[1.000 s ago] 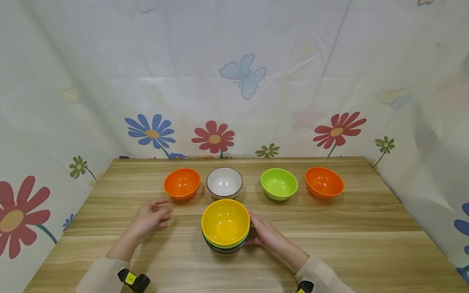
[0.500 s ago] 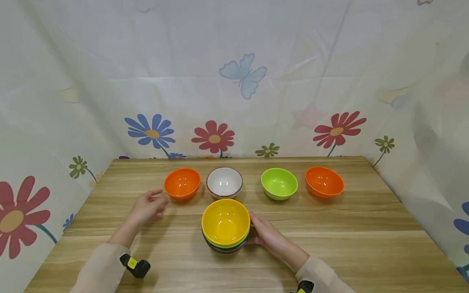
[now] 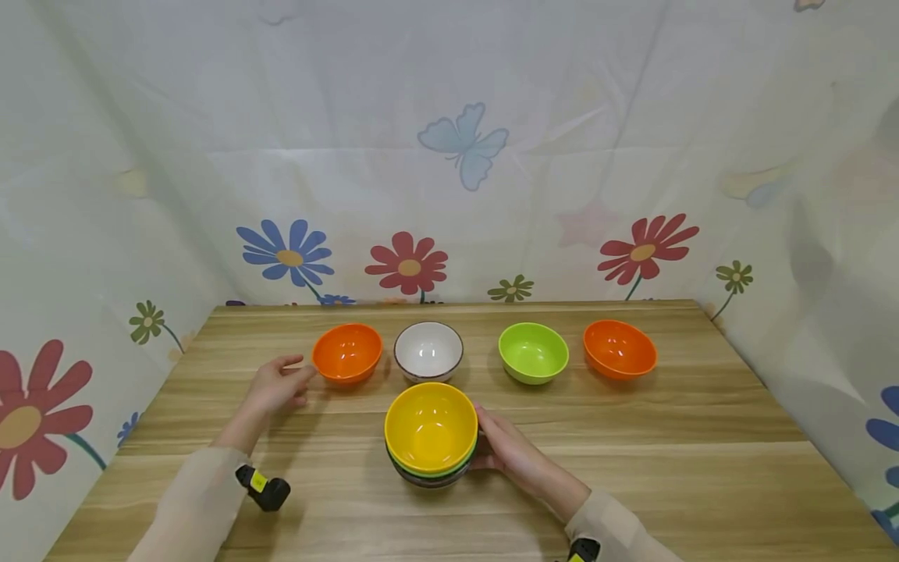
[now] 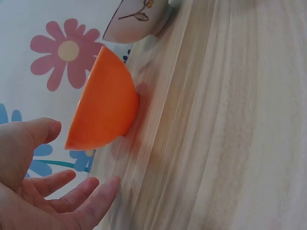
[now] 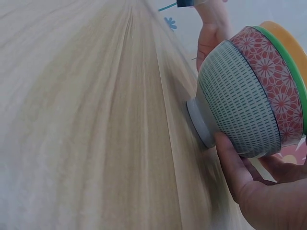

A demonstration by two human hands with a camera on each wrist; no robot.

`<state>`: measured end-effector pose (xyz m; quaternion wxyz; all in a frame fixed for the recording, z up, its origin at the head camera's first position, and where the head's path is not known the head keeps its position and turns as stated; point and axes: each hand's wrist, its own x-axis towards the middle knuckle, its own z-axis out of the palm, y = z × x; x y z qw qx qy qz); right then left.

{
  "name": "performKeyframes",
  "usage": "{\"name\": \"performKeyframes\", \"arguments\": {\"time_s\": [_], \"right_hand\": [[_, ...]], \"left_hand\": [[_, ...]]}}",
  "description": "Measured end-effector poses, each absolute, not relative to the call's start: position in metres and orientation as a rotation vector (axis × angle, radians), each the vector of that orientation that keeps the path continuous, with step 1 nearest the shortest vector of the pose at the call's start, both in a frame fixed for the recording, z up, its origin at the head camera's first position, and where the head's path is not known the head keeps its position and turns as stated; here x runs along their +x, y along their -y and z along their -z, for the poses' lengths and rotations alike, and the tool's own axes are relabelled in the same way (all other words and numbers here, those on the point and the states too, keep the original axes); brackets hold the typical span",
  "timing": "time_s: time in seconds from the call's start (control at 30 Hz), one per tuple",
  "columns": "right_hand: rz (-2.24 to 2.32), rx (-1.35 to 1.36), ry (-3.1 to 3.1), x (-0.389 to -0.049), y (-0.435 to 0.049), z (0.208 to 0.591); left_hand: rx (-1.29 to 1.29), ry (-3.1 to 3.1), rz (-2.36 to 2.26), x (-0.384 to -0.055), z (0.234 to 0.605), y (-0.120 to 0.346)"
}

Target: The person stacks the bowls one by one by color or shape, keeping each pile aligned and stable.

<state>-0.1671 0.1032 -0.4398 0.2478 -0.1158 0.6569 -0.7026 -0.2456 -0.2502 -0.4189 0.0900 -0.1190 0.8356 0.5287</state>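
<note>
My right hand (image 3: pixel 513 457) holds a nested stack of bowls from its right side. A yellow bowl (image 3: pixel 431 425) is on top, with green rims just beneath. In the right wrist view the outermost bowl (image 5: pixel 240 100) is patterned with green dashes and a band of red flowers, and its foot points down to the table. One digit lies at that foot, and the other fingers pass behind the bowl's side. My left hand (image 3: pixel 279 384), fingers spread and holding nothing, is just left of an orange bowl (image 3: pixel 347 353). The left wrist view has the thumb close to this bowl's rim.
Along the back of the wooden table (image 3: pixel 667 453) stand a white bowl (image 3: pixel 429 351) with a dark rim, a lime green bowl (image 3: pixel 534 353) and a second orange bowl (image 3: pixel 620 349). The white bowl is directly behind the stack. A flowered curtain (image 3: pixel 316 156) hangs behind the table.
My left hand has moved forward and slightly left, around toward the left side of the left orange bowl. My right hand and the stack stay in place.
</note>
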Motion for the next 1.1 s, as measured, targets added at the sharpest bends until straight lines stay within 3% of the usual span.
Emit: {"name": "performKeyframes", "arguments": {"time_s": [1.1], "right_hand": [[1.905, -0.33, -1.797, -0.167, -0.105, 0.441]], "left_hand": [[-0.497, -2.52, -1.43, -0.283, 0.405, 0.238]]}}
